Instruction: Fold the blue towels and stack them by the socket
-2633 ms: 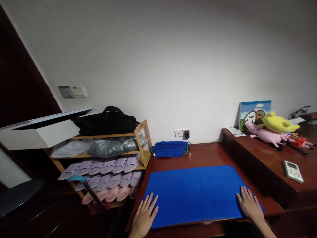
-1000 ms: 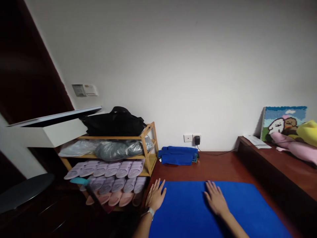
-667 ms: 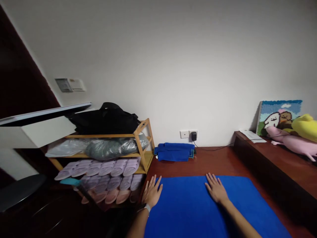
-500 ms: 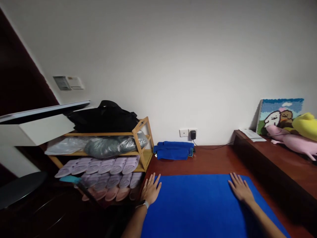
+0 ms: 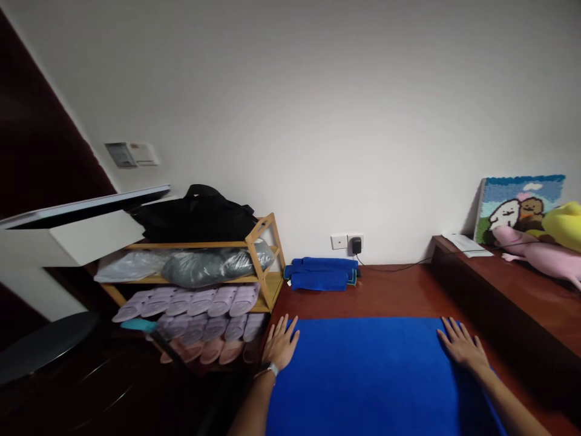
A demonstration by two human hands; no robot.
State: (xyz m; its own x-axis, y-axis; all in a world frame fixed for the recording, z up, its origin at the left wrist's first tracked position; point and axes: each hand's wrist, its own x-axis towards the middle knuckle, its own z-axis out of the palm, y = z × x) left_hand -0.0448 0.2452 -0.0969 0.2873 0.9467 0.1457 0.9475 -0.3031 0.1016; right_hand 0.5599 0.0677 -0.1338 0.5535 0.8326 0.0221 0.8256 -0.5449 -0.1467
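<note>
A blue cloth (image 5: 367,369) lies spread flat over the reddish-brown wooden surface (image 5: 399,290). My left hand (image 5: 280,345) rests palm down at its far left corner, fingers spread, with a watch on the wrist. At the far right corner my right hand (image 5: 463,345) lies palm down too, its fingers apart. Neither hand grasps anything. Beyond the cloth, against the wall, sits a pile of folded blue cloths (image 5: 321,274). The near edge of the spread cloth is out of view.
A wooden rack (image 5: 265,266) on the left holds a black bag (image 5: 195,215), plastic-wrapped bundles and several slippers (image 5: 222,300). A black plug (image 5: 356,245) sits in the wall socket. On the raised right ledge are papers (image 5: 467,244), a pink plush toy (image 5: 540,254) and a dog picture (image 5: 521,206).
My right hand has slid right to the cloth's far right corner. My left hand stays at the left corner. The view has shifted slightly.
</note>
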